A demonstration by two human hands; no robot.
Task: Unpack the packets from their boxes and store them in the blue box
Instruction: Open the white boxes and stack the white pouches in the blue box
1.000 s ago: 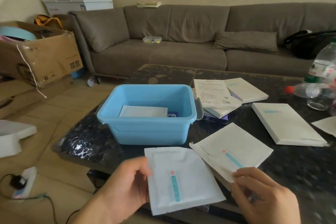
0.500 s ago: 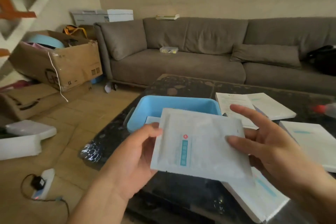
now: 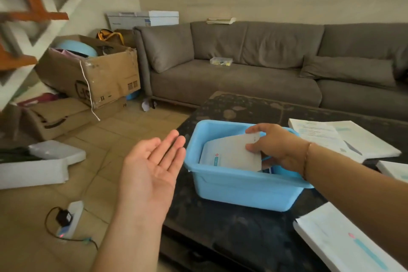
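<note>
Here, the long grey fabric sofa (image 3: 254,68) runs along the far wall, a strip of tan tiled floor (image 3: 106,139) lying between it and the dark speckled stone table (image 3: 242,227). The floor to the left of the table's edge is open as far as the brown cardboard boxes (image 3: 92,73). The light blue plastic box (image 3: 242,185) sits at the table's left edge, its left wall close to the drop. White flat cartons (image 3: 344,137) lie just right of it, and another white carton (image 3: 344,243) lies at the near right. The right hand (image 3: 278,148) reaches over the blue box's right rim, fingers pinching the corner of a white flat packet with a teal stripe (image 3: 231,154), tilted inside the box. The left hand (image 3: 152,168) hovers palm up, fingers spread flat and empty, off the table's left edge over the floor.
</note>
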